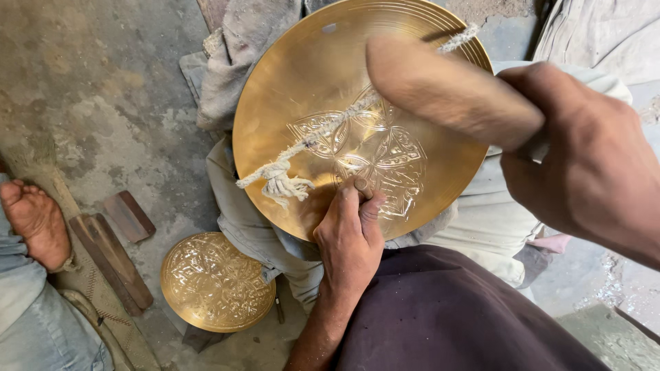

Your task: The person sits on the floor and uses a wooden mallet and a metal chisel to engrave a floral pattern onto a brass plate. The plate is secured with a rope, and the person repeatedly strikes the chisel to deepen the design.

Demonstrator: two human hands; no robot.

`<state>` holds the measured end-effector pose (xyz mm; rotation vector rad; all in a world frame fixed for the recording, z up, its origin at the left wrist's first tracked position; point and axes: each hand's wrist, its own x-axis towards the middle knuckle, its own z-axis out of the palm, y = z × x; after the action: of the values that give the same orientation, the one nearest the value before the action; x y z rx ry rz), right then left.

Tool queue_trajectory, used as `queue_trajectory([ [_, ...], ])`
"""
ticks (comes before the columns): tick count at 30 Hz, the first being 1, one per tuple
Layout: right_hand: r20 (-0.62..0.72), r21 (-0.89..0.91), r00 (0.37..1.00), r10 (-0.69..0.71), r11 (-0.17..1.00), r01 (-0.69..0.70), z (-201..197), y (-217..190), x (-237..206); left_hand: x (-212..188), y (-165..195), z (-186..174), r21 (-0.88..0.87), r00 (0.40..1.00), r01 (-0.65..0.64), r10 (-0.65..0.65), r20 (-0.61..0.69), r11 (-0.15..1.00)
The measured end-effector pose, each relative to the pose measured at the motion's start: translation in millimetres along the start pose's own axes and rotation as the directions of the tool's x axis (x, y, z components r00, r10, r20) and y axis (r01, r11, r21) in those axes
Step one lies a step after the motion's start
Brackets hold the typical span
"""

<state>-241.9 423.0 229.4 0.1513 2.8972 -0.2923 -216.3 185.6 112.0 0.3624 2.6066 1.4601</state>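
Chasing a pattern into the brass plate on my lap

The brass plate (323, 82) rests tilted on my knees, tied by a cord (323, 134); my right hand (591, 165) is clamped on the wooden mallet (447, 89), my left hand (352, 237) pinches the punch (360, 184), best kept upright and struck squarely. No labels visible.

We are in a small metal craft workshop, where the work is done sitting on the ground. The floor (103, 103) is rough grey concrete, stained and dusty. A large brass plate (323, 75) with an engraved flower pattern rests on our lap, over worn cloth (237, 55). A second engraved brass plate (216, 282) lies on the floor near it. Flat wooden pieces (113, 257) lie beside it, and the bare foot (34, 220) of another person sitting close shows at the left edge.
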Motion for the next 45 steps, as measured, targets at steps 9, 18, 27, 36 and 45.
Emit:
queue_trajectory([
  [9,0.013,-0.318,0.984,-0.178,0.932,0.173,-1.1,-6.4,-19.8,-2.3,-0.9,-0.7,0.062,1.0,0.004,-0.005,0.024,0.998],
  [18,-0.098,-0.058,0.981,-0.165,0.985,0.16,8.7,5.2,-33.5,4.8,6.8,-22.2,-0.053,1.0,-0.017,0.015,-0.027,0.998],
  [27,-0.157,0.195,0.984,-0.089,0.974,0.119,20.3,22.5,-27.0,13.1,-1.3,-17.0,-0.074,0.992,-0.042,0.05,0.119,0.996],
  [36,-0.057,-0.253,0.967,-0.25,0.94,0.228,13.3,9.5,-10.8,11.1,-3.3,-14.8,0.018,0.993,-0.079,0.077,0.093,0.997],
  [45,-0.15,0.045,0.967,-0.204,0.976,0.213,6.5,3.0,-2.3,12.6,-1.4,-16.9,0.025,0.992,-0.064,0.061,0.113,0.998],
])
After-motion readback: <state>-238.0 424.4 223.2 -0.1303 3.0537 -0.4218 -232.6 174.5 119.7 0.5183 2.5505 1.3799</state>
